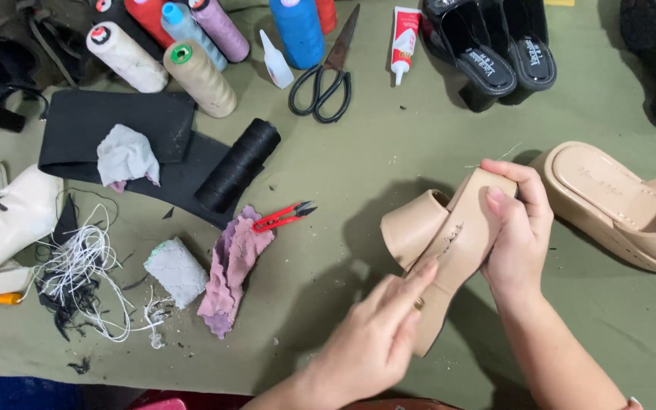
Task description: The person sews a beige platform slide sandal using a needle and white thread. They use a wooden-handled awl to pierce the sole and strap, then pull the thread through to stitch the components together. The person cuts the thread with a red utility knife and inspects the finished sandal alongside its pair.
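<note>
A beige block-heeled sandal (449, 235) is held up over the green work cloth (343, 175), its insole facing me. My right hand (518, 228) grips its toe end, thumb on the insole. My left hand (377, 338) pinches the heel end, forefinger pressed along the insole's edge. The matching beige sandal (616, 205) lies on the cloth just right of my right hand.
Red thread snips (282, 216), a pink rag (229, 266), a black thread spool (237, 163) and tangled white thread (85, 273) lie left. Several thread cones (199, 76), scissors (328, 76), glue tubes (404, 34) and black sandals (495, 49) line the far side. A white boot (1, 228) rests far left.
</note>
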